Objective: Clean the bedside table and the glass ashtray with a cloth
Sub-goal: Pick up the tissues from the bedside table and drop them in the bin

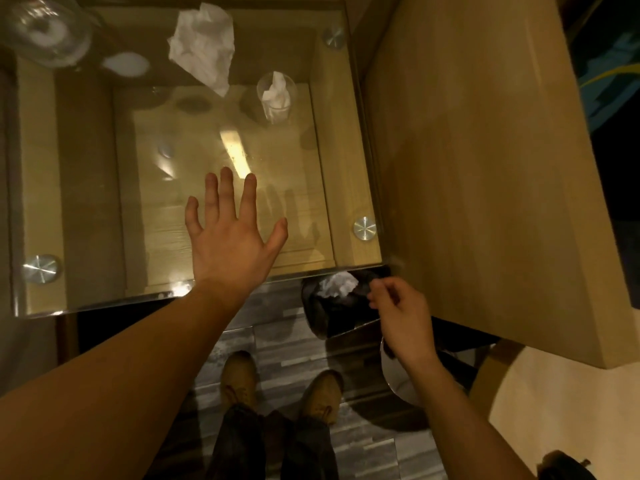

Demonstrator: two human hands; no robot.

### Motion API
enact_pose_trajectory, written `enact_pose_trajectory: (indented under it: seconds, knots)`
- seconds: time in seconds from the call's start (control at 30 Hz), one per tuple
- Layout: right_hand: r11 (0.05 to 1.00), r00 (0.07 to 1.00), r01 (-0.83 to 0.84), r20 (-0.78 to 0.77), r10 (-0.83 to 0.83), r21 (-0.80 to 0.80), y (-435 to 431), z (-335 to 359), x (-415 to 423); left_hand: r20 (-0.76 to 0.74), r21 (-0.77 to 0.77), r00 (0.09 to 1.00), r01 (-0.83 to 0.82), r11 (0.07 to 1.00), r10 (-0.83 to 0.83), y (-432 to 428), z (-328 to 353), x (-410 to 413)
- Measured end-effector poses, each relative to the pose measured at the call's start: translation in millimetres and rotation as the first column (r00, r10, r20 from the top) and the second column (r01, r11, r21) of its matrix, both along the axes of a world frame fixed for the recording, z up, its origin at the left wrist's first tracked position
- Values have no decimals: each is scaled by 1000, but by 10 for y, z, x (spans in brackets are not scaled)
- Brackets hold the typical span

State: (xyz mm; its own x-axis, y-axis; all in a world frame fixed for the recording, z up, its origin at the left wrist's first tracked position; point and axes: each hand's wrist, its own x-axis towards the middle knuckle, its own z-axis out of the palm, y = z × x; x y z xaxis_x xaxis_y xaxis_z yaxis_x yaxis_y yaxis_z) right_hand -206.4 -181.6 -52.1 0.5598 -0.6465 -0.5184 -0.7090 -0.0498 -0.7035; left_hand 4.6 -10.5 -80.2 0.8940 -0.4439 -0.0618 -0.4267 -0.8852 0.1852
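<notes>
- Desk (346, 188): a glass-topped bedside unit seen from above, with pale wood framing visible through the pane and round metal studs (364, 228) at its corners.
- Left hand (228, 233): stretched over the near middle of the glass, palm down, grip spread wide with all fingers fanned apart and nothing in it (whether the palm actually touches the pane cannot be told).
- Right hand (403, 317): below the desk's near right corner, over the bin, fingertips drawn together in a loose pinch; whether anything is held between them cannot be told.
- Bin (332, 313): lined with a dark bag, standing on the floor just under the near right edge of the desk; a crumpled white tissue wad (337, 284) lies at its top, just left of the right hand's fingertips.
- Crumpled white tissue (204, 43): lying on the glass at the far middle, well apart from both hands.
- Drinking glass (276, 97): upright on the far right part of the desk, with a bit of white tissue stuffed inside.
- Glass ashtray (46, 29): a clear, blurred round vessel at the far left corner (taken to be the ashtray; detail is too soft to confirm).
- Wooden panel (485, 168): a large pale slab immediately right of the desk.
- Floor (294, 341): grey striped tiles, with two tan shoes (242, 379) below the desk's near edge.
</notes>
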Motion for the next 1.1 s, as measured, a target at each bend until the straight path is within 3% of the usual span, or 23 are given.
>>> enact_pose_trajectory:
  seconds: [0.1, 0.23, 0.53, 0.9, 1.1]
  knots:
    - [996, 985, -70, 155, 79, -62, -27, 465, 378, 10, 5, 1000, -3, 1000, 3, 2, -12, 4]
    - [972, 946, -161, 254, 201, -171, -138, 682, 1130, 20, 16, 1000, -9, 1000, 8, -9, -26, 4]
    - [947, 903, -270, 297, 311, -171, -390, 411, 2565, 48, 46, 999, 0, 999, -2, 2, -64, 1]
    - [922, 853, -353, 350, 387, -158, -426, 200, 2904, 32, 54, 999, 4, 999, -6, 10, -58, 0]
    - [953, 872, -273, 384, 302, -129, -432, 325, 2612, 25, 45, 1000, 2, 999, -3, 11, -42, 3]
